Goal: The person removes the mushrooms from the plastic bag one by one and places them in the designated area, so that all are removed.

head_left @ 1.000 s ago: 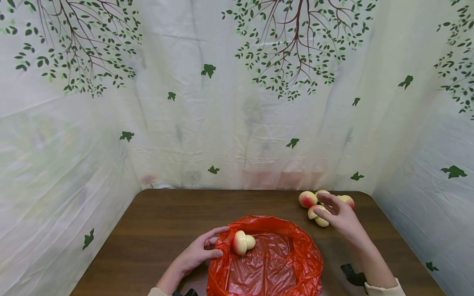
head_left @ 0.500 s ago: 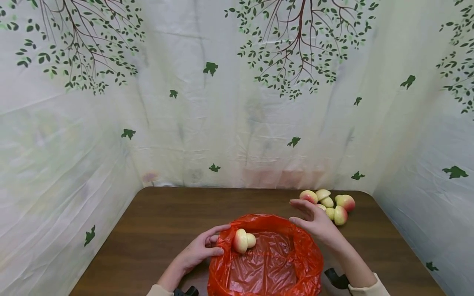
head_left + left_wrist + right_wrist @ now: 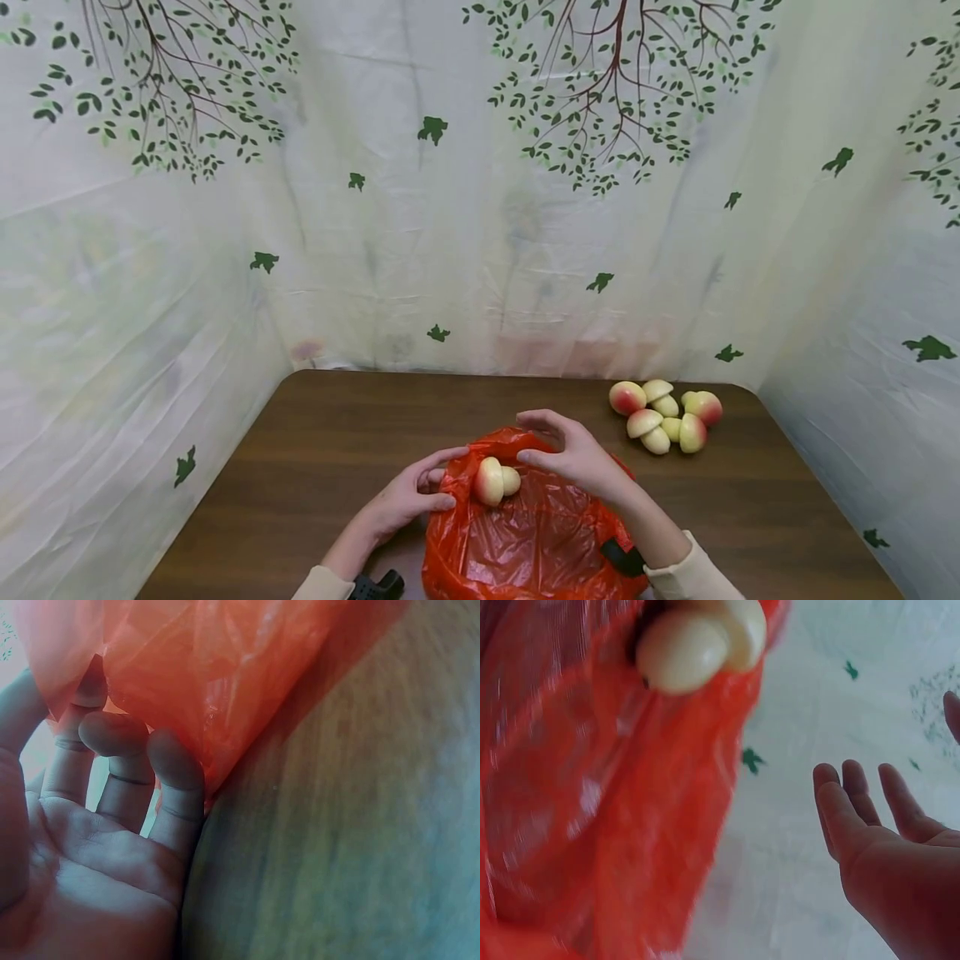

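Observation:
A red plastic bag (image 3: 525,533) lies open-mouthed at the table's front. My left hand (image 3: 401,502) holds its left rim; in the left wrist view the fingers (image 3: 124,735) bend against the thin red film. Inside the bag, by that rim, is a toy mushroom (image 3: 491,482), cream with a reddish cap, which also shows in the right wrist view as a pale mushroom (image 3: 682,649). My right hand (image 3: 573,454) hovers over the bag's far rim, right of the mushroom and apart from it. Its fingers are spread and hold nothing.
At the table's back right corner several more toy mushrooms lie in a cluster, among them a red-capped mushroom (image 3: 627,398) and a cream one (image 3: 647,423). The brown table (image 3: 360,417) meets a leaf-printed curtain (image 3: 450,250) behind. Dark straps (image 3: 378,586) are on both wrists.
My right hand has moved left from above the mushroom cluster to over the bag, holding nothing. My left hand stays on the rim. The mushroom in the bag keeps its place.

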The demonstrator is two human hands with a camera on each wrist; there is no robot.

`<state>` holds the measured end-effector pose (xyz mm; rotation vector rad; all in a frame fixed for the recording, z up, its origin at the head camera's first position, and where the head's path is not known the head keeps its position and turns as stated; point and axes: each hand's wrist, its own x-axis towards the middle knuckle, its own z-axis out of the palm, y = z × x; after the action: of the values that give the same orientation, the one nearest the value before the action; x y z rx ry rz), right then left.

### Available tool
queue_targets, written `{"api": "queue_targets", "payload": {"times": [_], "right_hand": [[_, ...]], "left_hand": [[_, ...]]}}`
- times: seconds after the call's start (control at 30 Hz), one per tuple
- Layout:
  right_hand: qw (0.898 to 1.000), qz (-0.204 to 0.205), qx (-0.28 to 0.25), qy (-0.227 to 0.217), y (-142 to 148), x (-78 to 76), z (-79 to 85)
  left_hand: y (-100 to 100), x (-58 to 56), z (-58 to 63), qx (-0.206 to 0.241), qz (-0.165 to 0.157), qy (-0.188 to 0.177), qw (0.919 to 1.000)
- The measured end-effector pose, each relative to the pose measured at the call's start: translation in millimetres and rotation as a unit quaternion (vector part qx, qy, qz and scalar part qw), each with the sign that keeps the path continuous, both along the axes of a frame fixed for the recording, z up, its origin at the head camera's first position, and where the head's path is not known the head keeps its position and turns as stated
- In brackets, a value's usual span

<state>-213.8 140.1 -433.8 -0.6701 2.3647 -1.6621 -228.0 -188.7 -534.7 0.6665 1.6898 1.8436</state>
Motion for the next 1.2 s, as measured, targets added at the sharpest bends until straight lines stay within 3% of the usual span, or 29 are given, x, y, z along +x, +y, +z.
{"api": "queue_targets", "payload": {"times": [0.3, 0.57, 0.97, 1.2], "right_hand": [[0.998, 0.033, -0.001, -0.055, -26, -2.3, -24.3], [0.998, 0.041, 0.003, -0.053, -36, -6.2, -40.7], [0.995, 0.027, 0.097, -0.007, -39, -8.7, -55.9], [0.994, 0.040, 0.101, -0.013, -38, -9.6, -59.1]], "left_hand": [[0, -0.1, 2.3, -0.010, 0.005, 0.002, 0.9999], [1, -0.5, 2.4, 0.005, -0.001, 0.005, 1.0000], [3, 0.1, 1.7, 0.000, 0.001, 0.010, 1.0000], [2, 1.0, 1.5, 0.007, -0.002, 0.013, 0.9999]]}}
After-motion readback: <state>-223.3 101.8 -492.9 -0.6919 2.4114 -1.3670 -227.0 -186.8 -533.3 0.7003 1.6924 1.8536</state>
